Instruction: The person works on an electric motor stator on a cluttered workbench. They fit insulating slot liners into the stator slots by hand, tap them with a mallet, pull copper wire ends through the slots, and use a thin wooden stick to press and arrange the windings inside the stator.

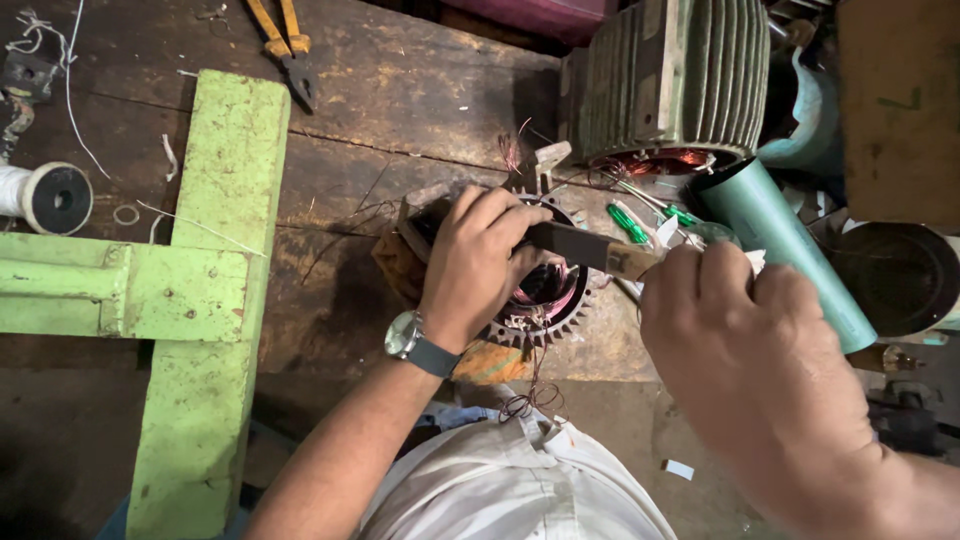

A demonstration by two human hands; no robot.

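Note:
My left hand (478,262) rests on a round toothed stator (545,305) with pink-copper wire coils, pressing down on its top. A watch sits on that wrist. My right hand (745,345) is close to the camera and grips the handle of a flat dark wooden tool (580,245) whose far end lies across the stator under my left fingers. Loose copper wire (530,400) hangs from the stator toward my white shirt.
A green-painted frame (205,260) crosses the wooden bench at left. Pliers (285,45) lie at the top, a white thread spool (45,197) far left. A ribbed motor housing (665,80), a green paper roll (785,250) and green-handled tools (630,222) stand at right.

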